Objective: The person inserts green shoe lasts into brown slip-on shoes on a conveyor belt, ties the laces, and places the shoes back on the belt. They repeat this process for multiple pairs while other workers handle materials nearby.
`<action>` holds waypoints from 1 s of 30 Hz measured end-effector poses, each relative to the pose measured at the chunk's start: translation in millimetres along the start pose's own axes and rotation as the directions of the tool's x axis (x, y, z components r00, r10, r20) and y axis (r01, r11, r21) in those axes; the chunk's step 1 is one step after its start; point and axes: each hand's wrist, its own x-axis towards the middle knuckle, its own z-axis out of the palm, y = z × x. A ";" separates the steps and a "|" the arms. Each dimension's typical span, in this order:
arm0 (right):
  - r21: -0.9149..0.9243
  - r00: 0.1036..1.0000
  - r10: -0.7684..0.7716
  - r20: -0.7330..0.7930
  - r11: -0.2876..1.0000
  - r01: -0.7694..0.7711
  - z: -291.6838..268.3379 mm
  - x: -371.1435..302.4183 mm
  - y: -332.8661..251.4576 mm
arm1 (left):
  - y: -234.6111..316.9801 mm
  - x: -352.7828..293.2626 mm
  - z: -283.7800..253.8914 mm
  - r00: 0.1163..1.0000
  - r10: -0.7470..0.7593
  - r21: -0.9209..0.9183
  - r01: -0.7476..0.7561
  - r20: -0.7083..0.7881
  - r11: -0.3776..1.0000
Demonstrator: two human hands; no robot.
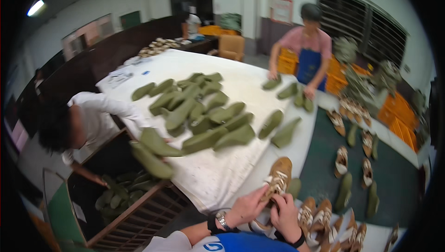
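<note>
My left hand (248, 205) and my right hand (285, 215) both grip a tan shoe with white laces (279, 175), held over the near edge of the white table (218, 173). The left hand, with a wristwatch on its wrist, holds the shoe's side, while the right hand's fingers pinch at the laces from below. A green shoe last (293, 187) lies just right of the shoe. More tan laced shoes (320, 217) are lined up close to my right hand.
Many green shoe lasts (199, 113) are spread over the white table. A person in white (88, 122) leans at the left over a wooden bin of lasts (118, 192). A person in a blue apron (308, 43) stands at the far side. Shoes and lasts lie on a dark green belt (394, 173).
</note>
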 end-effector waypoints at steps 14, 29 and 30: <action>0.492 0.862 -0.339 0.378 0.862 0.123 53.3 23.1 -8.6 | -41.4 -48.9 -58.7 0.973 -0.173 0.043 0.182 -0.154 0.982; 0.366 0.934 -0.300 0.195 0.905 0.214 45.8 32.0 -40.9 | -34.4 -33.3 -57.7 0.944 0.200 0.095 -0.181 -0.261 0.979; 0.362 0.937 -0.312 0.155 0.901 0.240 46.4 32.3 -41.0 | -30.2 -32.0 -58.6 0.928 0.233 0.109 -0.210 -0.291 0.972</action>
